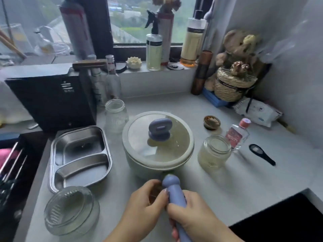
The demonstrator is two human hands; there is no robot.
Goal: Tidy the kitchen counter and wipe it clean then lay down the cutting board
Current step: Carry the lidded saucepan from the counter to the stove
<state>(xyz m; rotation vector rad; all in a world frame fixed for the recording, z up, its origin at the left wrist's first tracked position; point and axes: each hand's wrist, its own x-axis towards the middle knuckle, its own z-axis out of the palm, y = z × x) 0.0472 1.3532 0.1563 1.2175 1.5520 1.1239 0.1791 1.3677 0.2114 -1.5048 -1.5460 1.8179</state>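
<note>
Right hand point(190, 212) wraps the smooth lavender handle point(175, 194) of the pale green pot point(157, 165). Left hand point(145, 205) curls loosely beside it, thumb touching. Glass lid point(158, 135) on. Pot sits mid-counter point(244, 186), between steel tray point(78, 156) and frosted jar point(214, 151).

Cluttered counter point(244, 186): pot point(150, 165), tray point(80, 154), jars point(214, 151)

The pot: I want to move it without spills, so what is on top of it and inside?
A glass lid with a purple knob covers the pot. The fogged glass hides any contents.
</note>
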